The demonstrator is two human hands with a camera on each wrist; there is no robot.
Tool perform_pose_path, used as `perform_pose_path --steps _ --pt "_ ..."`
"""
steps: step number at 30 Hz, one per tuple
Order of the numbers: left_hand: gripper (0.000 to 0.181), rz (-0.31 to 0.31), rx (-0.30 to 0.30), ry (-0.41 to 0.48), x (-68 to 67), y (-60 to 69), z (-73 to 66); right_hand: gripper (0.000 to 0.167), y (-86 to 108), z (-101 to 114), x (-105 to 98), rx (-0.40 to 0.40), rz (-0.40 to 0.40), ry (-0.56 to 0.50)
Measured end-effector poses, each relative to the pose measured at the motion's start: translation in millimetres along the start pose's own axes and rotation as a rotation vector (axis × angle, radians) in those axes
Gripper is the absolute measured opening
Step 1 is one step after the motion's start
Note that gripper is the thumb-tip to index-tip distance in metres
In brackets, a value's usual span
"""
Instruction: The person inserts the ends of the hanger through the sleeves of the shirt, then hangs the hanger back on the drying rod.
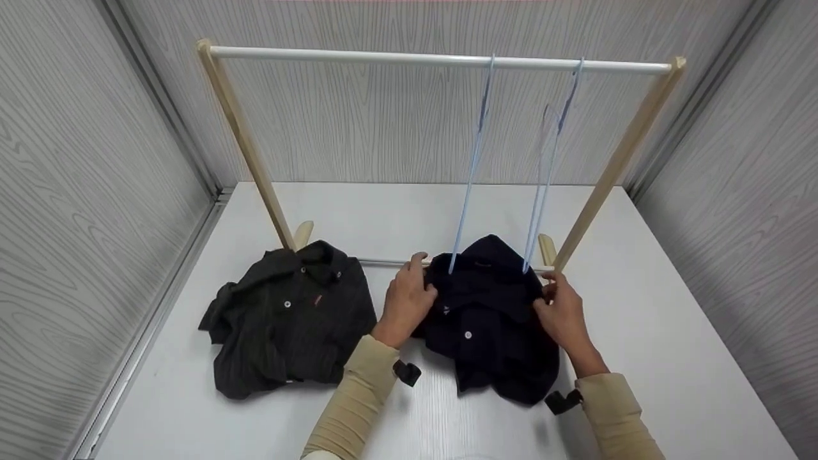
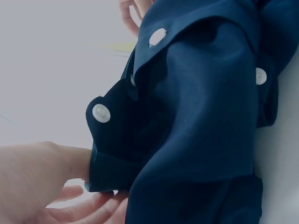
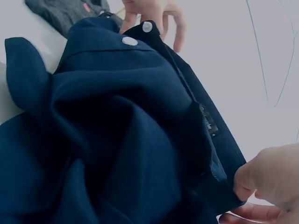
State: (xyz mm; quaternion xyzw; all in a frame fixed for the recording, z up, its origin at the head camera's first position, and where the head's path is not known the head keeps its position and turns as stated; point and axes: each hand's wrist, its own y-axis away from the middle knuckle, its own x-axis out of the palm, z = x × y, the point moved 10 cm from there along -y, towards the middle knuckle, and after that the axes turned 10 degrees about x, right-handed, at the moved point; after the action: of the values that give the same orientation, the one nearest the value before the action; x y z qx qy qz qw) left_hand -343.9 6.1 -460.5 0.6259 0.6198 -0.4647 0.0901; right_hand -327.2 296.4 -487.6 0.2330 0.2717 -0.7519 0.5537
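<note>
A crumpled navy shirt (image 1: 498,345) with white buttons lies in front of the rack. My left hand (image 1: 407,301) pinches its left edge; in the left wrist view the thumb goes behind a buttoned flap (image 2: 114,140) and the fingers lie below it. On the opposite side my right hand (image 1: 565,314) pinches the shirt's collar edge between thumb and fingers, plain in the right wrist view. A dark label (image 3: 209,120) shows inside the collar. Light blue hangers (image 1: 471,169) hang from the rod, their lower ends overlapping the navy shirt in the head view.
The rack has a white rod (image 1: 358,57) between wooden posts (image 1: 246,144). A dark grey shirt (image 1: 281,332) lies on the white table (image 1: 664,358) to the left. Wood-grain panels (image 1: 77,160) enclose the table at the back and both sides.
</note>
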Motion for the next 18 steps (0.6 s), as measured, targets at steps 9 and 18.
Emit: perform_pose_path --steps 9,18 --pt "0.036 -0.128 0.100 0.131 -20.6 -2.8 -9.3 0.037 7.5 8 -20 0.044 -0.004 -0.085" --pt "0.038 -0.117 0.130 0.202 -32.1 4.4 -11.7 0.038 20.9 24 -39 0.032 -0.012 -0.124"
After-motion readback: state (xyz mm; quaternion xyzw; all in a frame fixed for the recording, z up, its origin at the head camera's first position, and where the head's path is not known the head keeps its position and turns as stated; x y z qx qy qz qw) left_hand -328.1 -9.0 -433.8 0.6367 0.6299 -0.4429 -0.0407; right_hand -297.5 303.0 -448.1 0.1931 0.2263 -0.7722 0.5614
